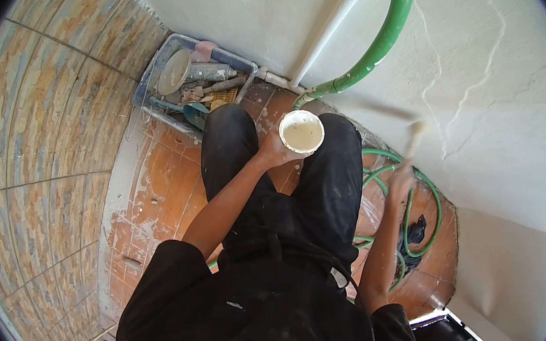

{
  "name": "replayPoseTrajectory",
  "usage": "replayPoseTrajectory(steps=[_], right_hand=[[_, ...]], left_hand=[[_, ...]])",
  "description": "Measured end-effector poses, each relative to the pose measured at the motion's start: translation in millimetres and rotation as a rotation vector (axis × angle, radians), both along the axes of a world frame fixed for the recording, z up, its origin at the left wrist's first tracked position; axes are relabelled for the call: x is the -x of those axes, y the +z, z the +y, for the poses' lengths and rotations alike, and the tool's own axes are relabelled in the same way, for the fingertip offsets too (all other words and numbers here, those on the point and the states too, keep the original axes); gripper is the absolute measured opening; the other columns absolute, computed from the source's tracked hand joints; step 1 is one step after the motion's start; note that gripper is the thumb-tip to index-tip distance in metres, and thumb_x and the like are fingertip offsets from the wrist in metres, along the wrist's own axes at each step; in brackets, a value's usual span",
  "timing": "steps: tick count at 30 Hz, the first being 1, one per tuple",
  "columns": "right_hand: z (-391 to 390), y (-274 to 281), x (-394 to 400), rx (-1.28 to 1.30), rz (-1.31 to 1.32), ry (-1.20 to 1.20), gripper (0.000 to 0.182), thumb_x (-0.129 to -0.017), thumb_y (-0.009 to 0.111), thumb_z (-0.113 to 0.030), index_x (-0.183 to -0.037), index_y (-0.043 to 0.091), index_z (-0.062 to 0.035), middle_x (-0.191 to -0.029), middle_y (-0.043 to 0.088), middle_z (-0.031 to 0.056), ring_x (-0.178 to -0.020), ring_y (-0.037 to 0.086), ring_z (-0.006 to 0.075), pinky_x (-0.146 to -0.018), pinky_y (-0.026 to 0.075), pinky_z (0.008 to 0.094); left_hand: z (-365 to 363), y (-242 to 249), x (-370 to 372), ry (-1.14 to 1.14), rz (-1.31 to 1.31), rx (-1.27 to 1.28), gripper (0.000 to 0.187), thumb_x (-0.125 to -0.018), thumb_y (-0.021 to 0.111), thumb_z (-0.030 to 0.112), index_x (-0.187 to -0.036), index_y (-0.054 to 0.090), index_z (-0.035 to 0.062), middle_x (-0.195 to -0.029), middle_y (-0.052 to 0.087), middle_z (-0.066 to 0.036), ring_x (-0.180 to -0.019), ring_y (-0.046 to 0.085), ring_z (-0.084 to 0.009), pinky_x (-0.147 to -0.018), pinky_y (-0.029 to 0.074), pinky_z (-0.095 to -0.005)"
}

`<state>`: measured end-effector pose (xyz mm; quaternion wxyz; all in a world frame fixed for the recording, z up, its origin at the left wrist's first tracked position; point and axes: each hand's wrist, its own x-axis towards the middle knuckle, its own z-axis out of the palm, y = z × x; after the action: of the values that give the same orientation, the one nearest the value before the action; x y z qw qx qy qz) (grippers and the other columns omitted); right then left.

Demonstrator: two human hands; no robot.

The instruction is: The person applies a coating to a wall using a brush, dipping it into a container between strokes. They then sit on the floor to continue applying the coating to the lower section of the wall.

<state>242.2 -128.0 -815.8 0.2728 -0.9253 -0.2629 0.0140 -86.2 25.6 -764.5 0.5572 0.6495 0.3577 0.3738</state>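
My left hand (275,150) grips a round white tub (301,132) from its side, above my knees. Pale, creamy paint shows inside the tub. Out to the right, my right hand (401,182) is closed round the handle of a paintbrush (415,138), slightly smeared by motion. The brush points up at the white wall (459,77), its pale bristles close to the surface. Thin raised streaks run down the wall above the brush.
A crate (195,81) of tools stands in the left corner. A thick green hose (385,42) and a white pipe (329,32) run along the wall. A thin green hose (441,220) lies coiled by a black plastic bag (414,234) on the paint-spotted tile floor (171,179).
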Motion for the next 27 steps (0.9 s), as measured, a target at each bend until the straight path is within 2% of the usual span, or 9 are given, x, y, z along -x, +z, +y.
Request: replayPoseTrajectory(steps=[3, 7, 9, 11, 14, 17, 20, 24, 27], right_hand=[[32.1, 143.4, 29.1, -0.728, 0.270, 0.077, 0.043, -0.095, 0.033, -0.037, -0.082, 0.053, -0.0014, -0.065, 0.048, 0.0067, -0.050, 0.041, 0.0134, -0.046, 0.037, 0.0268], [53.7, 189.3, 39.5, -1.071, 0.255, 0.352, 0.036, -0.096, 0.032, -0.034, -0.085, 0.051, -0.0061, -0.065, 0.047, 0.0030, -0.053, 0.039, 0.0073, -0.045, 0.033, 0.0213], [61.0, 141.2, 26.4, -1.019, 0.339, 0.411, 0.041, -0.093, 0.036, -0.042, -0.079, 0.045, -0.0047, -0.061, 0.042, 0.0052, -0.049, 0.036, 0.0105, -0.042, 0.031, 0.0260], [60.6, 42.1, 0.0, -0.225, -0.011, 0.207, 0.048, -0.092, 0.037, -0.043, -0.095, 0.050, 0.0034, -0.067, 0.050, 0.0135, -0.057, 0.046, 0.0201, -0.054, 0.041, 0.0362], [11.1, -99.0, -11.9, 0.273, 0.069, 0.291, 0.039, -0.089, 0.039, -0.029, -0.107, 0.049, 0.0041, -0.087, 0.058, 0.0271, -0.079, 0.058, 0.0396, -0.068, 0.045, 0.0480], [1.6, -60.8, 10.3, 0.391, 0.160, 0.311, 0.031, -0.087, 0.041, -0.020, -0.106, 0.049, 0.0033, -0.085, 0.058, 0.0269, -0.079, 0.059, 0.0397, -0.064, 0.046, 0.0482], [12.5, 11.2, 18.1, 0.124, -0.133, 0.231, 0.017, -0.087, 0.045, -0.013, -0.097, 0.049, 0.0005, -0.072, 0.057, 0.0176, -0.062, 0.059, 0.0284, -0.047, 0.045, 0.0381], [52.9, 143.5, 50.4, -1.072, 0.327, 0.349, 0.026, -0.092, 0.046, -0.026, -0.080, 0.048, -0.0038, -0.061, 0.043, 0.0009, -0.051, 0.040, 0.0069, -0.040, 0.028, 0.0205], [81.9, 97.5, 12.6, -0.994, 0.318, 0.506, 0.039, -0.094, 0.037, -0.032, -0.068, 0.046, -0.0041, -0.055, 0.042, 0.0018, -0.053, 0.043, 0.0073, -0.045, 0.033, 0.0241]], left_hand=[[-0.7, 1.7, 1.7, -0.022, 0.020, -0.011, 0.075, -0.054, 0.084, 0.017, -0.116, 0.045, 0.0023, -0.111, 0.056, -0.008, -0.103, 0.053, -0.0164, -0.091, 0.042, -0.0312], [-1.7, 4.2, 2.0, -0.020, 0.060, 0.027, 0.075, -0.055, 0.084, 0.017, -0.117, 0.045, 0.0026, -0.109, 0.056, -0.008, -0.102, 0.054, -0.0168, -0.091, 0.042, -0.0313], [-0.5, 8.0, 1.1, -0.010, 0.047, 0.028, 0.072, -0.055, 0.084, 0.016, -0.116, 0.046, 0.0028, -0.108, 0.057, -0.007, -0.101, 0.055, -0.0167, -0.091, 0.042, -0.0312], [1.8, 3.1, 1.0, -0.013, 0.000, 0.023, 0.070, -0.056, 0.083, 0.015, -0.115, 0.047, 0.0026, -0.108, 0.057, -0.007, -0.100, 0.055, -0.0165, -0.090, 0.043, -0.0311], [4.4, -5.6, -2.8, 0.026, -0.060, 0.036, 0.069, -0.057, 0.082, 0.012, -0.115, 0.047, 0.0024, -0.107, 0.058, -0.007, -0.100, 0.055, -0.0163, -0.090, 0.043, -0.0312], [2.7, 5.5, 1.1, 0.013, -0.066, 0.019, 0.068, -0.057, 0.082, 0.011, -0.115, 0.047, 0.0025, -0.108, 0.057, -0.007, -0.101, 0.054, -0.0162, -0.090, 0.042, -0.0312], [5.1, 3.3, 2.2, -0.009, -0.032, 0.014, 0.069, -0.057, 0.082, 0.012, -0.115, 0.047, 0.0029, -0.109, 0.057, -0.007, -0.101, 0.054, -0.0161, -0.090, 0.042, -0.0310], [-0.2, 3.9, 3.3, -0.034, 0.007, 0.007, 0.071, -0.056, 0.082, 0.012, -0.116, 0.046, 0.0032, -0.110, 0.056, -0.007, -0.102, 0.053, -0.0161, -0.091, 0.042, -0.0309], [0.6, -3.3, 4.5, -0.049, -0.006, 0.007, 0.071, -0.056, 0.083, 0.013, -0.116, 0.046, 0.0032, -0.109, 0.056, -0.007, -0.102, 0.053, -0.0158, -0.091, 0.042, -0.0307]])
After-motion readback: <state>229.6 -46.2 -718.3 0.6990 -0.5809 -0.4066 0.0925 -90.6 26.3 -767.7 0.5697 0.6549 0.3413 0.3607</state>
